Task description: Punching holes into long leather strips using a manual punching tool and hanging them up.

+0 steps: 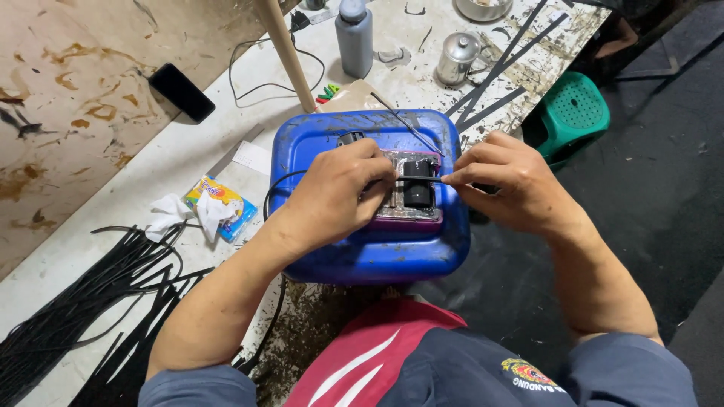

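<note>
The left hand (339, 188) presses down on an opened phone (411, 188) that lies flat on top of a blue plastic jerrycan (369, 249), and its fingertips pinch one end of a thin black strip (418, 179) stretched across the phone. The right hand (509, 181) is just to the other side of the phone, with thumb and finger closed tight on the strip's other end. Past both hands stand a grey bottle (354, 34) and a small metal can (458, 56), and a heap of black strips (83, 301) lies out beyond the left elbow.
</note>
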